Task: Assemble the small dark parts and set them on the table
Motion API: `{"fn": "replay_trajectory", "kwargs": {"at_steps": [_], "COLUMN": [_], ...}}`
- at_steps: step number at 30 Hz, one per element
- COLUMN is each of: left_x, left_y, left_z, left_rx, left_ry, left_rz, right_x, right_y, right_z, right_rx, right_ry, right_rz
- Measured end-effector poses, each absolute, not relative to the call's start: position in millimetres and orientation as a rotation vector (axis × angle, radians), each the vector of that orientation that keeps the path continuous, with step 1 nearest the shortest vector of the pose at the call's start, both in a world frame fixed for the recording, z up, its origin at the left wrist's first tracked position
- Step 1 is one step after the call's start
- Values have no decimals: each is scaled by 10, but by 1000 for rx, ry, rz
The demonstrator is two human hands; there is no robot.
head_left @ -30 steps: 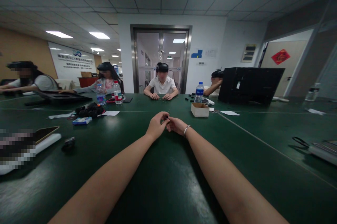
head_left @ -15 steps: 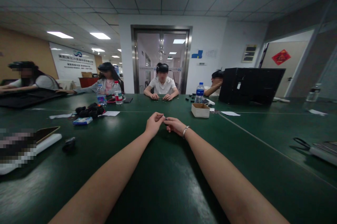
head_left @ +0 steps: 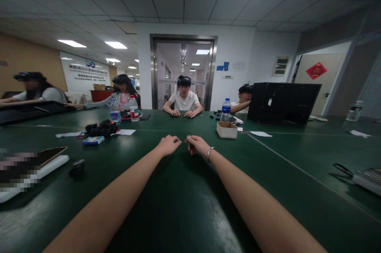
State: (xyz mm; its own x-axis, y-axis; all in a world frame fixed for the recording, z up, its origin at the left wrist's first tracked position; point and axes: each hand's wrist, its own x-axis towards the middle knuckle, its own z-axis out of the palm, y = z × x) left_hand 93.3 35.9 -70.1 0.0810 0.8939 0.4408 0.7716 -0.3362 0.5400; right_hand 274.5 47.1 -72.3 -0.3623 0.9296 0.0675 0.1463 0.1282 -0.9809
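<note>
Over the green table [head_left: 166,205], my left hand [head_left: 169,144] is closed, its thumb and fingers bent close together. Whatever it may hold is too small to make out. A short gap to the right, my right hand [head_left: 198,145], with a silver bracelet [head_left: 210,154] at the wrist, pinches a tiny pale thing [head_left: 188,137] between thumb and forefinger. Its kind does not show at this size. The two hands face each other without touching.
An open cardboard box [head_left: 226,131] stands beyond my right hand, near a blue-labelled bottle [head_left: 226,110]. Leftward lie a blue-and-white packet [head_left: 93,140], a black bundle [head_left: 101,129] and a small black object [head_left: 76,168]. A monitor [head_left: 284,103] stands at right; several people sit around the table.
My hands have come apart, the left one moving left and away from the right. Half a second ago their fingertips met around a small dark thing. The view has tilted up slightly.
</note>
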Motion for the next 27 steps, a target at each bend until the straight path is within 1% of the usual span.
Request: {"fn": "replay_trajectory", "kwargs": {"at_steps": [2, 6, 9, 11, 13, 14, 17, 22, 27], "left_x": [592, -287, -941, -1321, -1622, -1734, -1905, -1867, -1824], "left_y": [230, -221, -554, -721, -844, -890, -971, -948, -920], "left_z": [-585, -408, -391, -445, -541, -598, -774, -952, -942], "left_rx": [2286, 2306, 2234, 2117, 2241, 2358, 2479, 2439, 2302], "left_ry": [1991, 2556, 2716, 2756, 2669, 2553, 2364, 2418, 2484], "left_rz": [768, 344, 94, 21, -4, 8, 140, 332, 307], "right_x": [2942, 3708, 4443, 4868, 5172, 5274, 5404, 5323, 5264], "right_y": [420, 258, 55, -127, -318, -406, -591, -647, -634], "right_z": [-609, -415, -351, -346, -371, -394, -491, -609, -643], "right_rx": [-1083, -1300, -1482, -1583, -1628, -1644, -1693, -1719, -1742], "right_ry": [-1675, -1667, -1626, -1641, -1640, -1642, -1616, -1600, -1676], "right_rz": [1266, 1029, 916, 822, 755, 721, 637, 503, 444]}}
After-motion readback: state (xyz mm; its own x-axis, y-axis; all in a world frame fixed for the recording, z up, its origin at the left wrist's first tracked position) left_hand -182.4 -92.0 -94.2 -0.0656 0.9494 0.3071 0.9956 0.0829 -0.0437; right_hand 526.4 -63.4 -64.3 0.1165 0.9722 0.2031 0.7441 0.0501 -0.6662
